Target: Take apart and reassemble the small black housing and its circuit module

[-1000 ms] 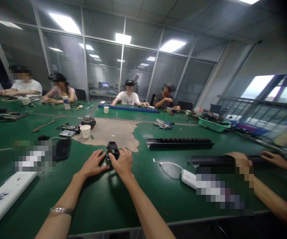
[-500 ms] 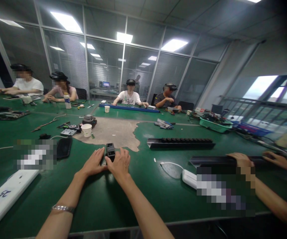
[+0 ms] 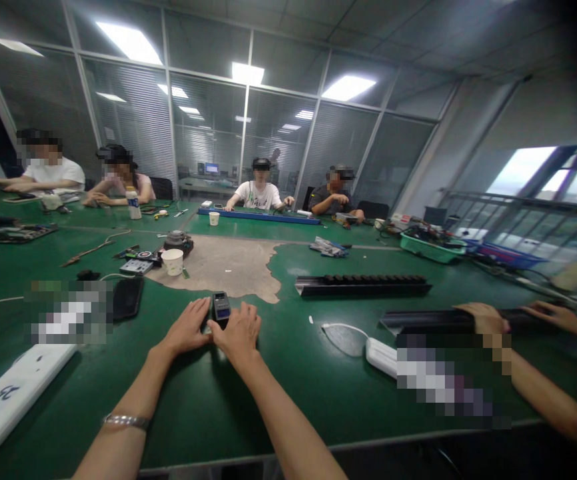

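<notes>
A small black box-shaped device (image 3: 221,305) with a grey upper face and a dark bluish panel stands on the green table between my hands. My right hand (image 3: 238,333) is at its right side, thumb across its lower front and fingers curved beyond it, so it appears gripped there. Along the left side lies my left hand (image 3: 187,327), fingers stretched out flat and close together, the thumb reaching toward the device's base. Whether the left fingertips touch it, I cannot tell. The thumbs and fingers hide the lower part of the device.
A white power strip (image 3: 23,393) and a black phone (image 3: 127,298) lie left. Beyond are a paper cup (image 3: 172,262) and loose parts. Black rails (image 3: 363,287) lie right; a neighbour's hand (image 3: 483,317) rests on one. A white charger (image 3: 381,357) is nearer. Several people sit opposite.
The black device shows a different face: openings on top before, a smooth grey face with a bluish panel now. My hands have barely shifted.
</notes>
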